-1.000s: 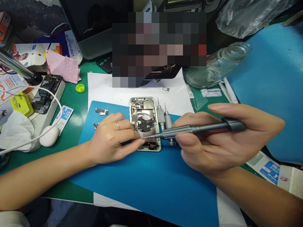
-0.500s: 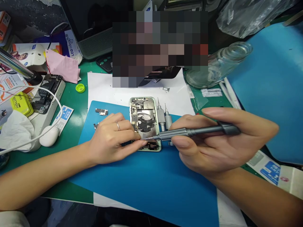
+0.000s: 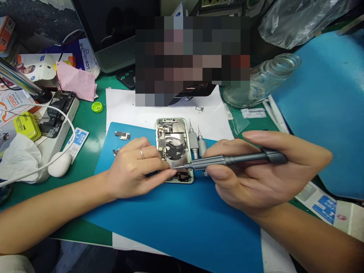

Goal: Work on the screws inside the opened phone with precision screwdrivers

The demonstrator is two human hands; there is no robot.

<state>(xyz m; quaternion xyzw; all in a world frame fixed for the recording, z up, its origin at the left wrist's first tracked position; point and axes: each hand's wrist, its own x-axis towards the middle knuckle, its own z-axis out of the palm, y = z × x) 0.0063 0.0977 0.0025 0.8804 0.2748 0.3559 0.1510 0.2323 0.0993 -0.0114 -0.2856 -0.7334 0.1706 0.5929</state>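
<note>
A grey precision screwdriver (image 3: 222, 161) lies across my right hand (image 3: 264, 176), gripped between thumb and fingers. It is almost level, its thin tip pointing left. My left hand (image 3: 136, 167), with a ring on one finger, pinches its thumb and forefinger together at that tip; anything small between them is hidden. Under the fingertips lies an opened phone (image 3: 182, 151) with a pale green frame and bare inner parts. My left hand covers part of its lower left side. Two more grey screwdrivers, one a tall driver (image 3: 193, 140) and one shorter driver (image 3: 201, 144), lie along the phone's right side.
A blue mat (image 3: 182, 223) lies under the work, with a small metal phone part (image 3: 122, 135) on it. Behind are white paper (image 3: 122, 104) and a glass jar (image 3: 256, 83). Left stand a power strip (image 3: 61, 131), a white cable and a yellow battery box (image 3: 28, 127).
</note>
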